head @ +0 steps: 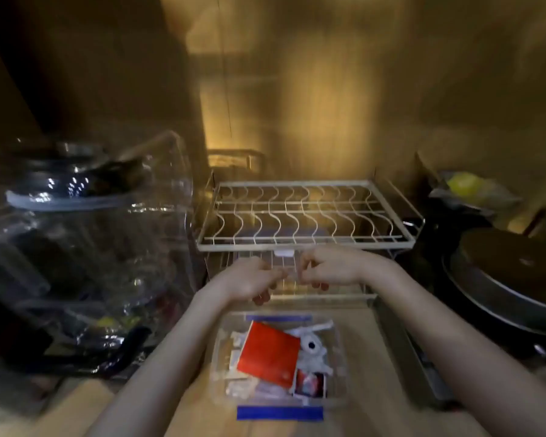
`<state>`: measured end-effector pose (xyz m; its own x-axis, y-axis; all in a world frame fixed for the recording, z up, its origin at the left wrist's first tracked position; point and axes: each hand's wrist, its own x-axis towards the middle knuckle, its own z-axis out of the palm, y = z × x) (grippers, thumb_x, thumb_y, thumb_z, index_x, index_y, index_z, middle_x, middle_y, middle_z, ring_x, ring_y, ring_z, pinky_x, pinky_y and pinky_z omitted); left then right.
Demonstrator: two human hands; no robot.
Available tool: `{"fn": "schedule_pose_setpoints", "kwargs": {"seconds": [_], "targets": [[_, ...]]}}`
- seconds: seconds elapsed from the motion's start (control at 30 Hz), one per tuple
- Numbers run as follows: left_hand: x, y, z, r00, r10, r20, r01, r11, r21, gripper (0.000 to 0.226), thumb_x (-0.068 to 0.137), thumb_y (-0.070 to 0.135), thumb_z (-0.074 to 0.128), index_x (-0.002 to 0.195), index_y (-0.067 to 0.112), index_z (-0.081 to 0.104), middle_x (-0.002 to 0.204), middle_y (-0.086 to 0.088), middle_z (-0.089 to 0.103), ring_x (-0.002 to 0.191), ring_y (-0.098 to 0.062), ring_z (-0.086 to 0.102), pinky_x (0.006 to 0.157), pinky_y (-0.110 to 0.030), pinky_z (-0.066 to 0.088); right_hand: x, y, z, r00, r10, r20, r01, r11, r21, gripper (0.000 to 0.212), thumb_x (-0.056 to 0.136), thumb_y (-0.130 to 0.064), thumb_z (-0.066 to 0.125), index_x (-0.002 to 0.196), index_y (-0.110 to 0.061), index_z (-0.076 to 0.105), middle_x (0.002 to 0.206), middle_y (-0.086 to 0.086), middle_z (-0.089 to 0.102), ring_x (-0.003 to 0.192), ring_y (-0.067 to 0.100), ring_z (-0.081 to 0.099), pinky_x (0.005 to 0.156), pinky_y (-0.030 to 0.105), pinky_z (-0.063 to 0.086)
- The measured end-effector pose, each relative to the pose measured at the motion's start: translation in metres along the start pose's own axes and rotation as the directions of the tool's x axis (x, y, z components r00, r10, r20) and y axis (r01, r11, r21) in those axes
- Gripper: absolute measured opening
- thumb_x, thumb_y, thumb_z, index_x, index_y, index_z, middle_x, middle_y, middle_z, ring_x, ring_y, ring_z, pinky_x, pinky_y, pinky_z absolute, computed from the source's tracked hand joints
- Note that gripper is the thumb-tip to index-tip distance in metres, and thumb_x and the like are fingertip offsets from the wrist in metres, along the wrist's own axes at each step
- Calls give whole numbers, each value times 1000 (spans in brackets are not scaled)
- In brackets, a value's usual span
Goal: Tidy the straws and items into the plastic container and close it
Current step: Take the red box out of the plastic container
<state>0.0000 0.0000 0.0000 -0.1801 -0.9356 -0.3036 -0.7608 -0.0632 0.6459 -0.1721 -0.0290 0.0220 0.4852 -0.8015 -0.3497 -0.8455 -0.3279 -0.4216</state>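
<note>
Plastic container (279,402) sits open on the counter (356,335), just before a wire rack (303,212); a red packet (268,354) and white wrapped items (312,348) lie inside; beyond it, left hand (249,279) and right hand (334,266), fingers curled, pinch something clear between them; blur hides what it is.

The clear plastic container (339,357) bore blue clips at its two ends and held a red packet (270,350) amid white items (312,346); the wire rack (300,212) was cream-white with wavy bars, the pan (505,279) dark, the counter (356,326) light wood-toned.
</note>
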Motion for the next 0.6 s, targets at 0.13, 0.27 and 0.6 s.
{"fn": "schedule_pose_setpoints", "kwargs": {"seconds": [0.13,0.27,0.6], "targets": [[5,-36,43,999,-21,41,20,999,25,40,89,33,50,86,-3,67,88,-22,72,80,-32,67,77,-41,53,17,17,51,997,49,60,-51,998,37,30,88,-29,57,109,-7,61,100,10,62,88,23,58,74,33,45],[6,-69,88,998,-18,57,15,998,65,27,88,26,51,86,4,67,95,-18,70,92,-30,64,81,-36,48,29,33,100,997,50,59,-62,971,230,30,84,-25,64,108,-10,56,98,4,56,88,17,52,66,25,40],[-1,-123,164,995,-31,98,30,1000,8,30,84,39,56,69,14,64,77,-8,71,74,-24,64,72,-36,50,57,65,197,998,59,7,-59,974,220,102,53,-28,84,140,-19,31,137,9,44,127,26,40,101,38,38]]}}
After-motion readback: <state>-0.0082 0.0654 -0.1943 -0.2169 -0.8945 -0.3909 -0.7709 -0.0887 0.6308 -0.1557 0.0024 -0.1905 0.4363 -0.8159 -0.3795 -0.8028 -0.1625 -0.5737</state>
